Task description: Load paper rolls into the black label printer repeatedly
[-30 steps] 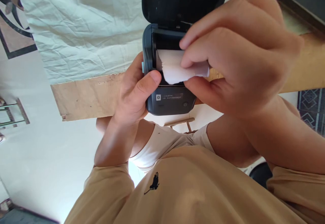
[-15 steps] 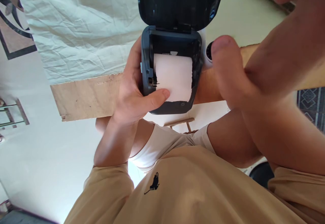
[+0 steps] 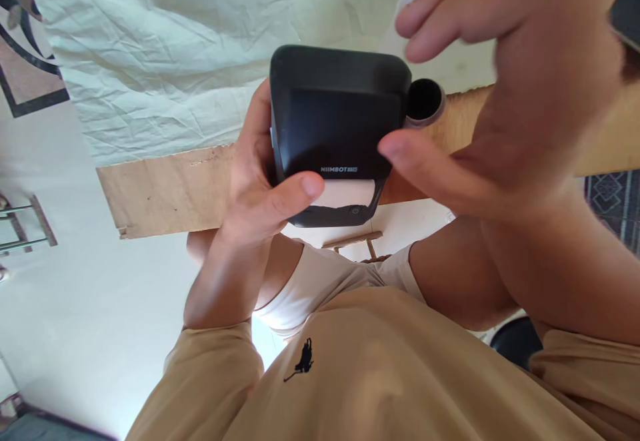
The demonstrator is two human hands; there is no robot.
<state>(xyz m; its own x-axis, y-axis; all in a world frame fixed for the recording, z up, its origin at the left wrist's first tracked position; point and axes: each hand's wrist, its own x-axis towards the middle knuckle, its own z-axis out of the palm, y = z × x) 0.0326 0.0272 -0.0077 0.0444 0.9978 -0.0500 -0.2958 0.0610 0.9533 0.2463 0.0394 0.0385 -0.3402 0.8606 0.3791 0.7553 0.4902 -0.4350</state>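
A dark label printer (image 3: 340, 128) marked NIIMBOT sits at the wooden table edge (image 3: 165, 188) with its lid down. A white paper strip (image 3: 345, 194) sticks out from under the lid's front. My left hand (image 3: 257, 188) is wrapped round the printer's left side, its thumb pressing on the paper end. My right hand (image 3: 500, 88) hovers just right of and above the printer, fingers apart and slightly blurred, thumb near the lid's right front corner, holding nothing.
A creased white cloth (image 3: 165, 61) covers the table behind the printer. A small round dark-centred object (image 3: 424, 100) lies right beside the printer. A dark flat thing (image 3: 627, 1) shows at the top right corner. Below are my lap and tan shirt.
The printer's lid has come down from open to shut over the paper roll. My right hand let go of the paper, swung away and now hovers by the lid. Left hand stayed.
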